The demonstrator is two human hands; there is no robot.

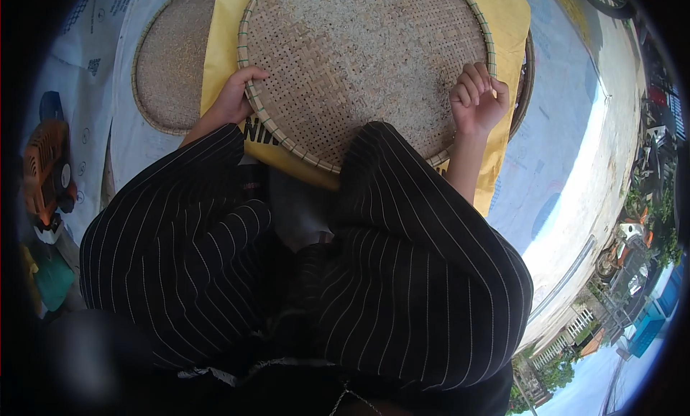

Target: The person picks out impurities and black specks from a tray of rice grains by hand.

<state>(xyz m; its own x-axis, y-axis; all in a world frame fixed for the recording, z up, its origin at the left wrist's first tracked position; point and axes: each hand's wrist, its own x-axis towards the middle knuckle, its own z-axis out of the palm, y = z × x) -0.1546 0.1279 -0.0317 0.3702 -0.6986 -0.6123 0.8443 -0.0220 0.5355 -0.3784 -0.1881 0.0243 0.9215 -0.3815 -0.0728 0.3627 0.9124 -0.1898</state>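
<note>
A round woven bamboo winnowing tray (302, 92) is tilted before my knees, with pale broken grains (381, 64) spread over its weave. My left hand (241, 94) is closed on the tray's left rim, thumb over the edge. At the right rim, my right hand (480, 99) is raised with curled fingers and the thumb near the fingertips. Whether anything small is pinched there is hidden. Under the tray lies a yellow sack (510, 20) with black lettering.
A second woven tray (172, 64) holding grain rests at the upper left on a pale sheet (93, 128). Another tray's rim (526, 92) shows beneath the sack at right. An orange machine (47, 168) stands far left. A motorbike (625, 243) is at the far right.
</note>
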